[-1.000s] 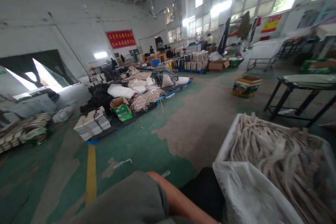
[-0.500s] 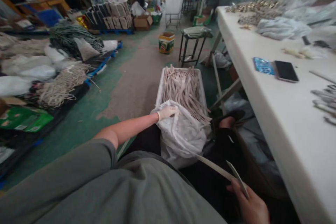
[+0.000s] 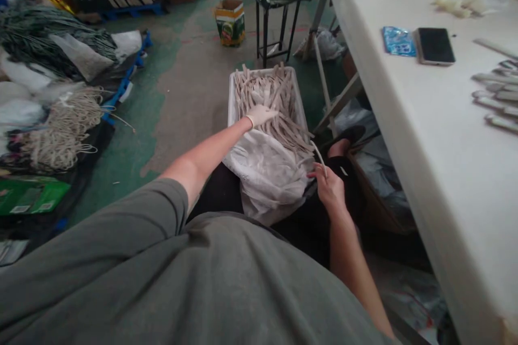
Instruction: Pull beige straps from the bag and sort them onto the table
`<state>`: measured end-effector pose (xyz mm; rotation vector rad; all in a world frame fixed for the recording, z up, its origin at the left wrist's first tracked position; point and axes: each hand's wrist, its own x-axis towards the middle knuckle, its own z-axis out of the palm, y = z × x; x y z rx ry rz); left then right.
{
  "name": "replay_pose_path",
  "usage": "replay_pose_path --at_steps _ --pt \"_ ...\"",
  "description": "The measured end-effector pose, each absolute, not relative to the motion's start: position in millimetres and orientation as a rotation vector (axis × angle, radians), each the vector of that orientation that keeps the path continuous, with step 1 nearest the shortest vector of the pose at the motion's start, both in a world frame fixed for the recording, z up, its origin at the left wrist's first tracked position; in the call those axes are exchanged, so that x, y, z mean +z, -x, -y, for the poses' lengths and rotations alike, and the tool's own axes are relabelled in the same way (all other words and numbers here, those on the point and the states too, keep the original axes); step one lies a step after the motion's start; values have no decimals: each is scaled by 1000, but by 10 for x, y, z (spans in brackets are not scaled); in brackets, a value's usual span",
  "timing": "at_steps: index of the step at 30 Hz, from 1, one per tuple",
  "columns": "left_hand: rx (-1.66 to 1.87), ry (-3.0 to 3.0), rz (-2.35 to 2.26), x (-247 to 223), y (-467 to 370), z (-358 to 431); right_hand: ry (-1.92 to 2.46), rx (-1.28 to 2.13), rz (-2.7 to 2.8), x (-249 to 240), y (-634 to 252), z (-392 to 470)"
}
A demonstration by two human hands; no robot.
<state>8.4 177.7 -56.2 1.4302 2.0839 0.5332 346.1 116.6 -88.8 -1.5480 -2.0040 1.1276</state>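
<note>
My left hand (image 3: 261, 115), in a pale glove, reaches over a white tray (image 3: 232, 98) packed with long beige fabric straps (image 3: 289, 135). Its fingers are stretched out over the straps and touch them. Beside the near right corner of the tray, my right hand (image 3: 329, 187) is closed on a beige strap (image 3: 319, 154), whose free end rises toward the tray. A crumpled white plastic bag (image 3: 271, 172) hangs over the near end of the tray, between my legs.
On the white table (image 3: 408, 135) at right lie a phone (image 3: 435, 46), a blue packet (image 3: 399, 41) and metal pieces. Ahead stand a stool (image 3: 279, 16) and a carton (image 3: 230, 22). Rope bundles (image 3: 67, 126) cover pallets at left. A bag-filled box sits under the table.
My left hand has moved from the white bag forward onto the straps. My right hand has come up from low right to the tray's near corner, still holding a strap. The view has tilted down.
</note>
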Motion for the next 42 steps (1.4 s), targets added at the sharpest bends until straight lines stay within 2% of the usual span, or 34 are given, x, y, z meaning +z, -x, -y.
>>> replay_pose_path --at_steps 3,7,14,20,24,28,31,37,42 --pt "247 -1317 -1992 -1020 -320 -1235 1543 1263 1875 -1056 -3661 -908" --pt "229 -1136 -2086 -1433 -508 -689 1477 1246 1950 -1149 -3823 -733" --pt "256 -1007 -2183 -1582 -479 -427 1514 1171 2099 -1167 -3763 -803" --pt "436 -1128 -2185 -1202 -402 -237 1494 1204 2053 -1198 -3788 -807" --pt "754 -1308 -2116 -780 -378 59 1455 1348 1816 -1151 -3734 -819" --pt "983 -1419 -2023 -404 -450 422 1254 1811 1448 -989 -3484 -687" --pt "1106 -1613 -1985 -200 -529 689 1020 2190 1373 -825 -3198 -453" --pt "968 -2274 -1777 32 -646 1064 850 2727 1205 -586 -2623 32" --pt "938 -2477 -1540 137 -787 1222 974 2654 1028 -500 -2367 81"
